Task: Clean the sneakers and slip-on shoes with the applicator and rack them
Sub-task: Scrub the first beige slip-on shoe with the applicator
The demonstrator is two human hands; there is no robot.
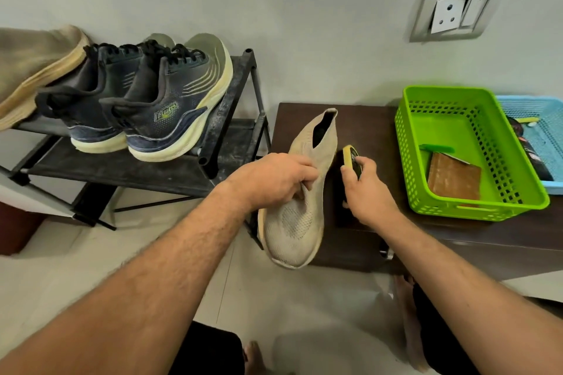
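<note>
My left hand (274,181) grips a beige knit slip-on shoe (297,222) by its upper, toe pointing toward me, over the edge of a dark wooden table (365,122). My right hand (364,192) holds a yellow-and-black applicator sponge (350,157) right beside the shoe's ankle. A pair of dark sneakers with yellowish soles (146,100) sits on the top shelf of the black shoe rack (231,106). Another beige slip-on shoe (33,70) lies at the rack's left end, partly cut off by the frame.
A green plastic basket (475,207) on the table holds a brown cloth and a green item. Behind it is a blue tray (545,119) with small items. A wall socket (454,12) is above. My bare feet stand on the pale tiled floor.
</note>
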